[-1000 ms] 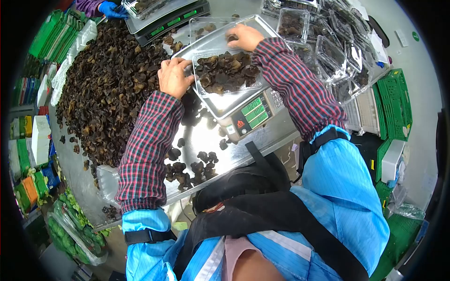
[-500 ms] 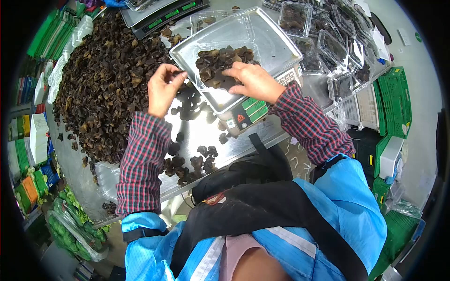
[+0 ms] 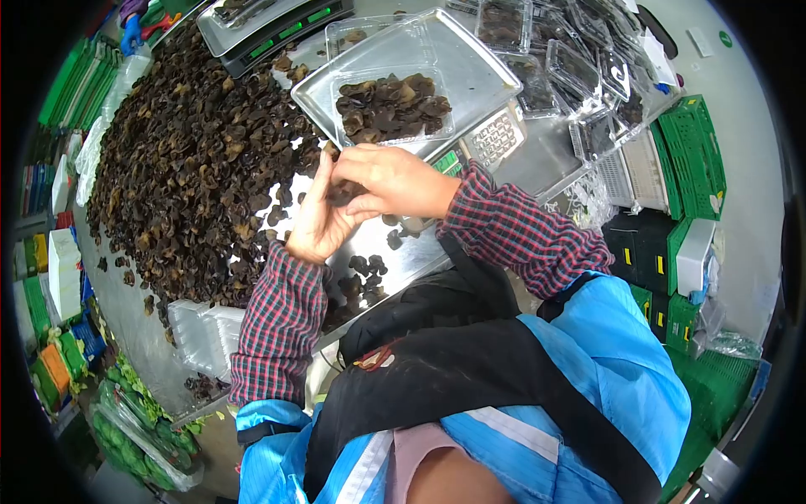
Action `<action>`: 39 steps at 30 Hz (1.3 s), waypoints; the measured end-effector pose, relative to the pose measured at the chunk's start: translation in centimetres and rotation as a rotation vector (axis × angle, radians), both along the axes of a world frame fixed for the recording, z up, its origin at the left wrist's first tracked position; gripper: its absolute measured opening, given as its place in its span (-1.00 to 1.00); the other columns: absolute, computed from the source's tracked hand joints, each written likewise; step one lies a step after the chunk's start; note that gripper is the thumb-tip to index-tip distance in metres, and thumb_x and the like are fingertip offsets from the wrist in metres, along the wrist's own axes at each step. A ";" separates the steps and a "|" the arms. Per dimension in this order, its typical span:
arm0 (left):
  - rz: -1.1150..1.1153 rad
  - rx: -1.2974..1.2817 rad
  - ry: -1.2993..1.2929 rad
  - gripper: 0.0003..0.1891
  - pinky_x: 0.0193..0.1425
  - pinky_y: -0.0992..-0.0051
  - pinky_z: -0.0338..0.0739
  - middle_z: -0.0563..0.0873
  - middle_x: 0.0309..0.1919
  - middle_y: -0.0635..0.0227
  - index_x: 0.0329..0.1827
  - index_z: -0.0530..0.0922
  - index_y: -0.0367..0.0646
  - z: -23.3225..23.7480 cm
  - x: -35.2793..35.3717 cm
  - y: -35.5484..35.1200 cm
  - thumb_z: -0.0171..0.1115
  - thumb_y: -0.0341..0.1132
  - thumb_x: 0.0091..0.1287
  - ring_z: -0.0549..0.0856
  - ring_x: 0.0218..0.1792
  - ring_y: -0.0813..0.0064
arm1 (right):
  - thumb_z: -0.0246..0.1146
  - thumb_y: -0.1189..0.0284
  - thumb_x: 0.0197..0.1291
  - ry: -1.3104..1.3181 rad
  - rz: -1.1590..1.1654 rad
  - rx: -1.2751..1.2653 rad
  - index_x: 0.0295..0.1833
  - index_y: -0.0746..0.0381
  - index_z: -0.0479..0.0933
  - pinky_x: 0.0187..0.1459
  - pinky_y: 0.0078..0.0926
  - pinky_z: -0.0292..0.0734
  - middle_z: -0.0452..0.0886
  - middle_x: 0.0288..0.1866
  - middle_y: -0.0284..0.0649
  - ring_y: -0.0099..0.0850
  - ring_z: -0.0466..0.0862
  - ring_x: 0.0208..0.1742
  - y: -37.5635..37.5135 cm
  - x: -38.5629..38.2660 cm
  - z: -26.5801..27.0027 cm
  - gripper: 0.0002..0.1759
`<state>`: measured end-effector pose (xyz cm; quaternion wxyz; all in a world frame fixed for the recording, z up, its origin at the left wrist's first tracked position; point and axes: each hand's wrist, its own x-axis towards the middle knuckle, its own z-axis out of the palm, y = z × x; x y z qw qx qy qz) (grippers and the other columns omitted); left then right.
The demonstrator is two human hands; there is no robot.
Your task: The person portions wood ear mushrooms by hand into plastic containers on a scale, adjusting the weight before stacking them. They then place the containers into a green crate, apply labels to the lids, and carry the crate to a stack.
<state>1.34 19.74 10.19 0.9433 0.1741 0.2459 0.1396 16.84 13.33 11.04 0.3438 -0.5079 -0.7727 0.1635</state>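
My left hand (image 3: 317,225) and my right hand (image 3: 401,181) meet just in front of the scale's tray. Dark wood ear mushroom (image 3: 342,194) shows between them, partly covered by the fingers, and both hands close on it. Behind them a clear plastic box (image 3: 447,123) holding wood ear mushrooms (image 3: 393,107) rests on the metal tray (image 3: 487,77) of a digital scale (image 3: 497,139). To the left spreads a large heap of wood ear mushrooms (image 3: 193,168). A few loose pieces (image 3: 367,273) lie near the table edge.
Filled clear boxes (image 3: 575,71) are stacked at the back right. A second scale (image 3: 273,34) stands at the back, near another person's blue-gloved hand (image 3: 131,35). Empty clear boxes (image 3: 200,336) sit front left. Green crates (image 3: 690,160) stand beyond the table's right side.
My right hand has left the box on the scale and come toward me to meet my left hand. The left hand has moved slightly nearer. A blue-gloved hand has appeared at the upper left.
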 end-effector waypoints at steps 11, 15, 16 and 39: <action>-0.075 0.531 0.615 -0.83 -0.46 0.67 0.52 0.63 -0.25 0.43 -0.07 0.55 -0.10 -5.4 -10.4 1.5 0.28 -0.33 0.32 0.60 -0.42 0.67 | 0.35 0.38 0.13 0.091 -0.562 -0.069 -0.08 0.19 0.63 -0.18 -0.48 0.61 0.60 -0.13 -0.25 -0.39 0.66 -0.21 -4.7 11.7 2.1 -0.76; -0.312 1.576 1.008 -0.71 -0.06 0.36 0.53 0.59 -0.04 0.27 -0.04 0.59 -0.09 -7.5 -13.8 1.4 0.38 -0.31 0.18 0.59 -0.09 0.33 | 0.35 0.40 0.13 0.098 -0.624 -0.068 -0.05 0.17 0.64 -0.17 -0.50 0.61 0.62 -0.11 -0.25 -0.40 0.68 -0.23 -5.7 13.2 1.8 -0.75; -0.362 2.012 1.116 -0.67 0.13 0.25 0.48 0.58 0.03 0.20 -0.01 0.60 -0.07 -6.5 -13.6 0.5 0.40 -0.33 0.15 0.54 0.09 0.21 | 0.35 0.40 0.13 0.098 -0.629 -0.067 -0.05 0.17 0.64 -0.17 -0.50 0.61 0.62 -0.11 -0.25 -0.40 0.68 -0.23 -5.8 13.4 1.8 -0.75; 0.115 1.500 0.740 -0.77 0.12 0.47 0.51 0.63 0.03 0.28 -0.05 0.65 -0.15 -1.0 -6.0 2.3 0.35 -0.44 0.22 0.60 0.04 0.42 | 0.33 0.31 0.15 0.434 -0.427 -0.096 -0.11 0.23 0.62 0.00 -0.27 0.50 0.59 -0.21 -0.17 -0.18 0.58 -0.06 -2.5 4.9 1.1 -0.74</action>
